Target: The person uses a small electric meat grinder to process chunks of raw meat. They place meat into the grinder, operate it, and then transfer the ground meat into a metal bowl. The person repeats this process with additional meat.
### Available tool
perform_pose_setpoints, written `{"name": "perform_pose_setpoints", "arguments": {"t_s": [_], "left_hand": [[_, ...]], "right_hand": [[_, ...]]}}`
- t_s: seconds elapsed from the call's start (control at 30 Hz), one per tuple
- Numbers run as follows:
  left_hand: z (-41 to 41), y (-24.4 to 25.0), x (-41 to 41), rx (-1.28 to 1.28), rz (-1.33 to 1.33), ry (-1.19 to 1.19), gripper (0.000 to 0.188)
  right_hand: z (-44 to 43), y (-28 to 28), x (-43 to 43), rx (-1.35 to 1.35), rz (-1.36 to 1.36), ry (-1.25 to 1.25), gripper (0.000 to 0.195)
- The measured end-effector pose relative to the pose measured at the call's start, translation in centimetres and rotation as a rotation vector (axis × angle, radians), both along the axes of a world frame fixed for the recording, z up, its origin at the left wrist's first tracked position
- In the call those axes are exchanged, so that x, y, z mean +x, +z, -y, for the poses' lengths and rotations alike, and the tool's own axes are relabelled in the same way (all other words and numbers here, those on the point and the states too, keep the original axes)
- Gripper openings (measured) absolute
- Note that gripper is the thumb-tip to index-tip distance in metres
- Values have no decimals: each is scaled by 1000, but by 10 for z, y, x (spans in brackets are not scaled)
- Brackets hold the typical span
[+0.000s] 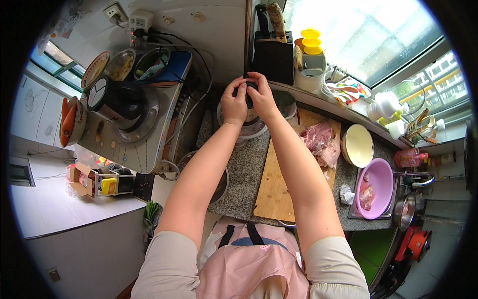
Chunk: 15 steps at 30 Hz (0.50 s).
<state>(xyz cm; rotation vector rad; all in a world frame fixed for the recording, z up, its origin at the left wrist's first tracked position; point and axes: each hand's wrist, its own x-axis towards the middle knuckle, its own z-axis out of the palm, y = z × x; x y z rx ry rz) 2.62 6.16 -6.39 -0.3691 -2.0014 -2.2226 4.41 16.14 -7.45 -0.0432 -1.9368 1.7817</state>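
Observation:
Both my hands are wrapped around the black top of a food chopper (249, 99) at the back of the granite counter. My left hand (234, 101) grips its left side and my right hand (263, 96) its right, with the thumbs close together on top. Below them shows the chopper's clear bowl (257, 130); what it holds is hard to tell. A wooden cutting board (274, 192) lies under my right forearm. Raw meat (317, 136) rests on the board's far right part, and my right arm hides some of the board.
A black knife block (274, 59) stands behind my hands. To the right are a cream bowl (357, 145) and a purple basin (386, 190) with meat pieces. At left, a side table (108, 140) holds a black-and-silver appliance (125, 104). Power cords (199, 54) hang beside it.

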Motion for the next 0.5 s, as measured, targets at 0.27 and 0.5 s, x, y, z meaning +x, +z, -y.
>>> {"name": "perform_pose_setpoints", "arguments": {"t_s": [0.27, 0.5], "left_hand": [[1, 1, 0, -9, 8, 0, 17], [1, 1, 0, -9, 5, -2, 17]], "right_hand": [[2, 7, 3, -14, 11, 11, 42], [2, 5, 2, 4, -15, 2, 42]]}}
